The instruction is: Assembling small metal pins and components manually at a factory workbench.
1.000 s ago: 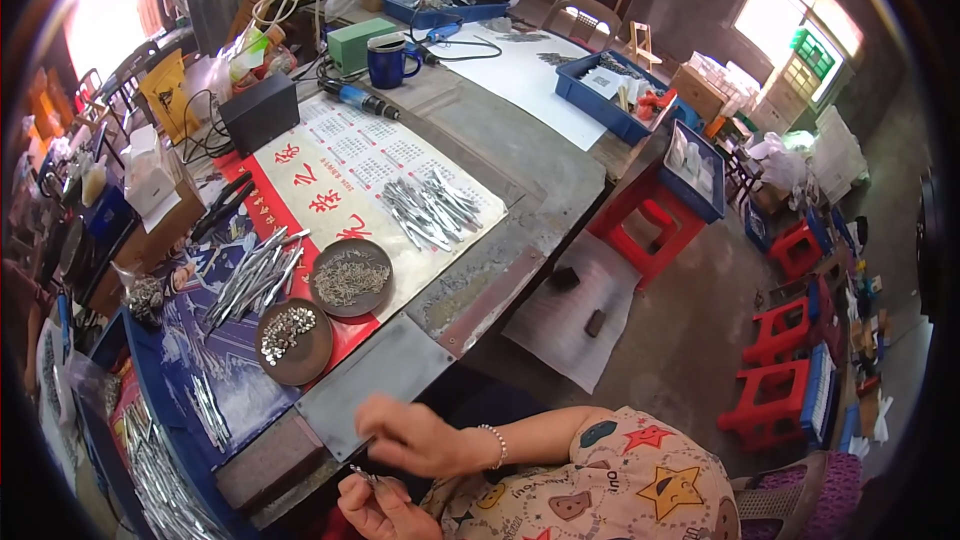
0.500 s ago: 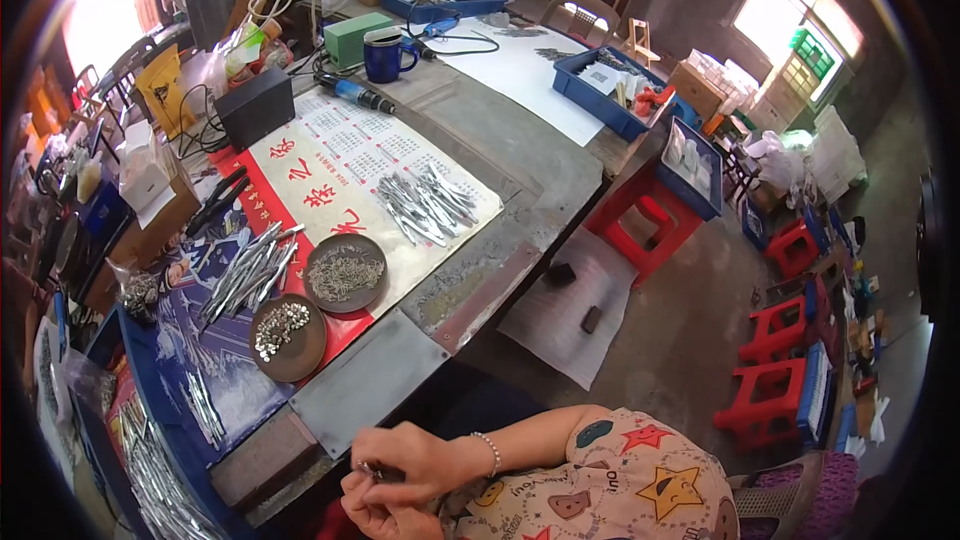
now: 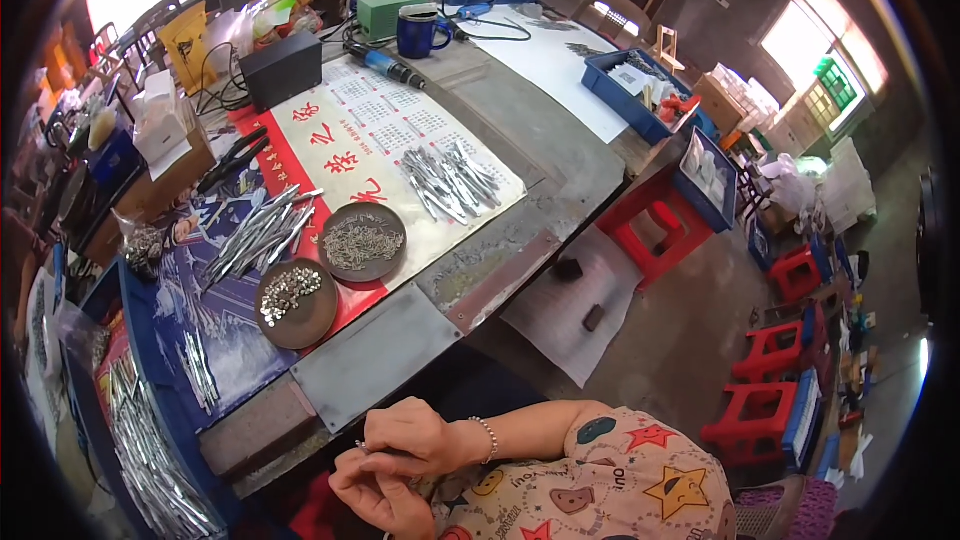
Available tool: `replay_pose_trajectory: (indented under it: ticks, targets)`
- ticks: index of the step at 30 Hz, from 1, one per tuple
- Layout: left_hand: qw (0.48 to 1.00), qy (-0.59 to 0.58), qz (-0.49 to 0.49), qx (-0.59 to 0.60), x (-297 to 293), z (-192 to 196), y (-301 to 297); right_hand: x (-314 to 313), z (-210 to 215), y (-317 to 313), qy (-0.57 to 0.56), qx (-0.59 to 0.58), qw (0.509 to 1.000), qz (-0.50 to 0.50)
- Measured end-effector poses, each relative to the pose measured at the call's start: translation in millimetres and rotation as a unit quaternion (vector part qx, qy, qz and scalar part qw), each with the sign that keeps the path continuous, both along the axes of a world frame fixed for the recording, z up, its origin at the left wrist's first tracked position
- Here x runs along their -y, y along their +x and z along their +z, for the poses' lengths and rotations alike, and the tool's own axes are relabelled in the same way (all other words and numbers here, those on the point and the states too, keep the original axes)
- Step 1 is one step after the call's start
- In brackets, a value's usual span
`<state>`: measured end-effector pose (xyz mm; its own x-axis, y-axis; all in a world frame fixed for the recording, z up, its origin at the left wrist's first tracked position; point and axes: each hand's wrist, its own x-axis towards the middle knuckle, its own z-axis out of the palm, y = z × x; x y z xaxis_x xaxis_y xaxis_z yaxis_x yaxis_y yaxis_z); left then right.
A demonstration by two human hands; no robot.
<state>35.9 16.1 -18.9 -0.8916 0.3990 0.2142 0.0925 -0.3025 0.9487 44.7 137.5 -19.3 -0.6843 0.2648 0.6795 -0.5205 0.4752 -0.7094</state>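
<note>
At the table's near edge my right hand (image 3: 412, 437), with a beaded bracelet at the wrist, is closed with its fingertips pressed together. Just below it my left hand (image 3: 385, 500) is closed too, its fingers meeting the right ones. A tiny metallic bit shows between the fingertips; its kind is too small to tell. Beyond the hands, a round brown dish (image 3: 318, 322) holds small shiny metal pieces. A second brown dish (image 3: 392, 265) beside it holds thin small metal parts. Slim silvery metal pieces lie in a pile (image 3: 265, 230) left of the dishes and in another pile (image 3: 450, 183) on the calendar sheet.
A blue bin (image 3: 155, 380) with many silvery metal pieces stands at the left. Farther back are a blue rotary hand tool (image 3: 385, 64), a blue mug (image 3: 420, 38), a black box (image 3: 281, 71) and a green box (image 3: 392, 14). Red stools (image 3: 660, 245) stand right of the table.
The view has shifted, so the table appears farther right and higher. My hands stay together, but the fingers have turned, and the metallic bit between them shows less than before.
</note>
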Motion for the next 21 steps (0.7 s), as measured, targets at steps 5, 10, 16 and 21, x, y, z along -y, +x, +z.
replay_pose_trajectory:
  ticks: [5, 10, 16, 21]
  targets:
    - [0.997, -0.068, -0.03, 0.031, 8, -12, 2, -2, -2, 5, 0.023, 0.021, 0.999, -0.014]
    - [0.998, -0.056, -0.008, 0.006, 4, -13, 4, -1, -3, 0, -0.048, 0.053, 0.997, 0.041]
    - [0.999, -0.031, -0.014, 0.034, 4, -7, 4, -1, 5, 1, -0.072, 0.038, 0.996, 0.045]
    - [0.982, -0.098, -0.083, 0.138, 36, -20, 3, -18, 7, 8, -0.115, 0.057, 0.991, 0.026]
